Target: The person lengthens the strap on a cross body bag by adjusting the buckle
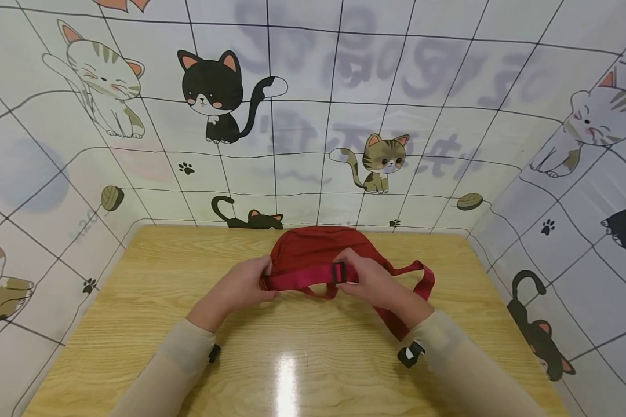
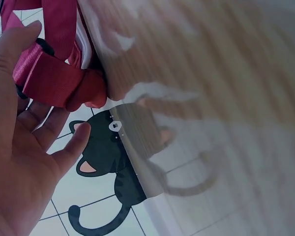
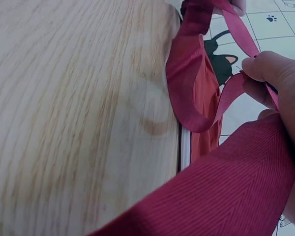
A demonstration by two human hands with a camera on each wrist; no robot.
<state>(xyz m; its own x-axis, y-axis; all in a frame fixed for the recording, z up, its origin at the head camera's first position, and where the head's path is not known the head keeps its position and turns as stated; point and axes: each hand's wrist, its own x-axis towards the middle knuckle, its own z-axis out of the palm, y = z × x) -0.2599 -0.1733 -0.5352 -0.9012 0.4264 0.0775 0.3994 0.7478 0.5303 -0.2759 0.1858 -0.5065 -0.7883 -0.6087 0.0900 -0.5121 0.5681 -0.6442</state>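
Note:
A red waist bag (image 1: 320, 240) lies at the far side of the table, its magenta-red strap (image 1: 302, 278) raised in front of it. At the bag's left end my left hand (image 1: 245, 282) holds the strap where a black fitting sits. The left wrist view shows the thumb and fingers around this doubled webbing (image 2: 54, 81). My right hand (image 1: 369, 279) pinches the strap beside a black slider buckle (image 1: 338, 272). In the right wrist view a wide length of webbing (image 3: 226, 182) runs below the right hand (image 3: 285, 93), and a slack loop hangs by the bag.
The wooden table (image 1: 292, 336) has a glossy top. A loose strap loop (image 1: 425, 278) spreads right of the bag, and another strap length passes under my right wrist. Behind the table stands a wall covering (image 1: 302, 127) with printed cats and grid lines.

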